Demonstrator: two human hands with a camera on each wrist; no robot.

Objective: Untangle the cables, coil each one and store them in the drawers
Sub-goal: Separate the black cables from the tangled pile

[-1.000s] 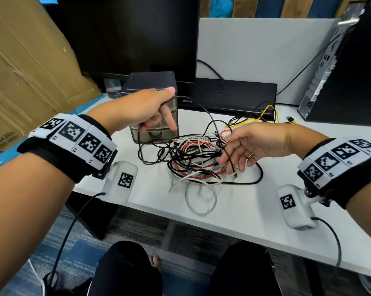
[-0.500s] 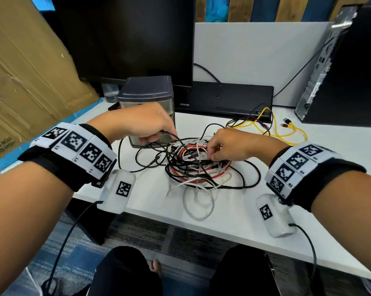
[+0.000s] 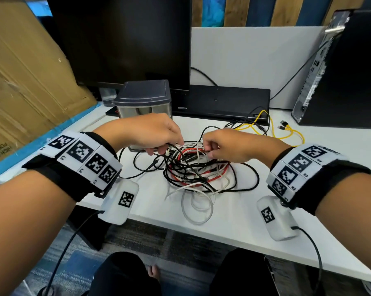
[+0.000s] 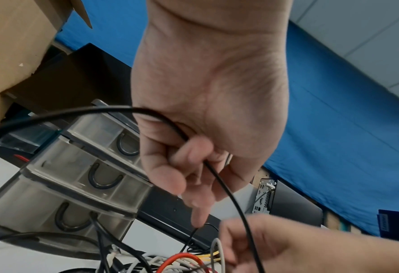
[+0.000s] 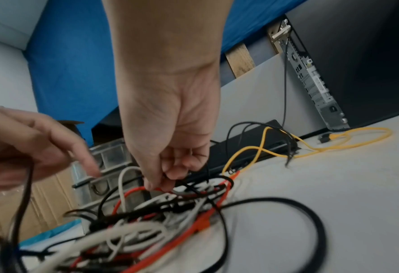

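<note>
Cables (image 3: 198,171) lie tangled on the desk (image 3: 308,189), just before the drawer unit (image 3: 145,101). Left hand (image 3: 146,133) grips a black cable (image 4: 229,194); right hand (image 3: 225,144) pinches a red cable (image 5: 133,191). Light, limp strands likely snag; better held near plugs.

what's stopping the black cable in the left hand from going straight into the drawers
The tangle itself. The left hand grips the black cable, but it runs down into the pile, woven among red, white and other black cables. The drawer unit stands just behind the hand, its three drawers closed, so one must be opened.
</note>
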